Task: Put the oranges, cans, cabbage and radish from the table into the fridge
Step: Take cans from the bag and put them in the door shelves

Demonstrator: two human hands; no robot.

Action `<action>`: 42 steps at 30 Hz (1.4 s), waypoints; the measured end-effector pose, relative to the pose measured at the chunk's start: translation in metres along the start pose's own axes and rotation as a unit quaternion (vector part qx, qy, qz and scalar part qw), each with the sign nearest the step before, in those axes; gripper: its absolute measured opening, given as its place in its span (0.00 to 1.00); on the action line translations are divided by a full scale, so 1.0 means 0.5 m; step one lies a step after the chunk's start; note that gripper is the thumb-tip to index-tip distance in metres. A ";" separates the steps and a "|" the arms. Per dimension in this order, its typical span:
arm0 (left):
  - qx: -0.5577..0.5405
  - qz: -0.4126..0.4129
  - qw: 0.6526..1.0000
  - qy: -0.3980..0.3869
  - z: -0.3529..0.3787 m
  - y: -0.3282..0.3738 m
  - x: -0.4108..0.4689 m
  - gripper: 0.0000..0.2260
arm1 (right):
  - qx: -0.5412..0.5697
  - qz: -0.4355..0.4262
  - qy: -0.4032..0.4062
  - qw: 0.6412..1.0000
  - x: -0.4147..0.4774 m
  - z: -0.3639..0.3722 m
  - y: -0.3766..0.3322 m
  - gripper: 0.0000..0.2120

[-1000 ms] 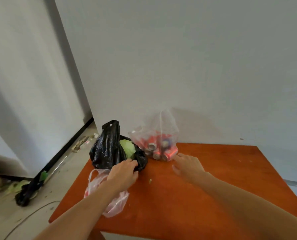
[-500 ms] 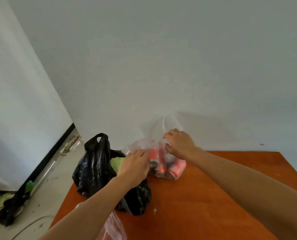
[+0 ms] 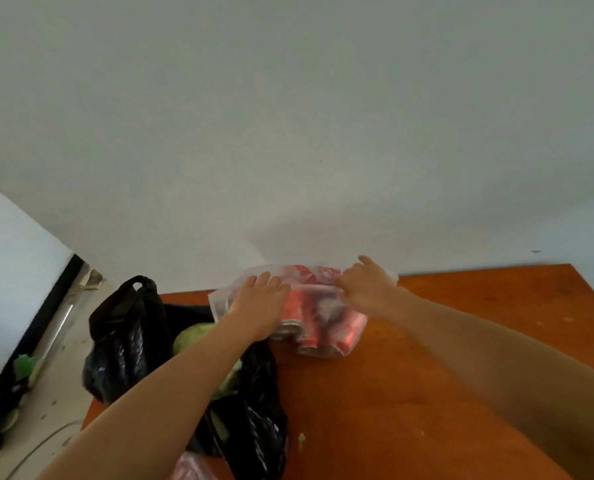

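Black bag (image 3: 129,341), pink bag (image 3: 190,471), wall (image 3: 288,116)

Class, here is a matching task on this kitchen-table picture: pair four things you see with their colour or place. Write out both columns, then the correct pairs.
Things:
1. Crinkled plastic bag with loop handles
2. Leafy cabbage
3. Drink cans in a clear bag
4. Wooden table

Descriptions:
A. pale green
B. orange-brown
C. black
D. under both hands

Pairs: 1-C, 2-A, 3-D, 4-B

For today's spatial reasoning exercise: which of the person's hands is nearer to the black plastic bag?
Left. The left hand rests on the clear bag of cans, beside the black plastic bag; the right hand is on the cans' far side.
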State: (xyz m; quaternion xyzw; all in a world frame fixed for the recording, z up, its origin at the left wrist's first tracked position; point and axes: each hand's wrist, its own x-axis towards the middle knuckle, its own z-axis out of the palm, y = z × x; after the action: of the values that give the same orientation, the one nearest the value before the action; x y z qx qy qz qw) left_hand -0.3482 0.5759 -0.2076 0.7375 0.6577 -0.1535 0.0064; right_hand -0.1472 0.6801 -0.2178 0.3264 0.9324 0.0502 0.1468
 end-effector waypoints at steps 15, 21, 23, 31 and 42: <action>-0.132 0.021 0.988 -0.082 0.106 0.005 0.101 0.44 | 0.077 -0.091 0.032 0.992 -0.141 0.123 -0.096 0.16; -0.116 0.019 0.989 -0.085 0.132 -0.028 0.083 0.52 | 0.151 0.059 0.024 0.986 -0.053 0.121 -0.090 0.25; -0.138 0.013 0.986 -0.095 0.139 -0.030 0.084 0.53 | 0.146 0.099 0.009 0.984 -0.023 0.120 -0.076 0.24; -0.230 -0.010 0.966 -0.114 0.175 -0.008 0.119 0.55 | 0.222 0.196 -0.072 0.952 0.079 0.138 -0.016 0.27; -0.278 -0.062 0.954 -0.097 0.173 0.011 0.170 0.53 | 0.346 0.234 -0.127 0.900 0.134 0.234 0.043 0.19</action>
State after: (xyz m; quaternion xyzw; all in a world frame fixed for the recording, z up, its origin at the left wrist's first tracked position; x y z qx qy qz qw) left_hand -0.3542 0.6393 -0.3110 0.6463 0.7147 -0.0356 0.2651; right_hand -0.1483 0.7383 -0.3411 0.5686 0.7615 -0.2844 0.1261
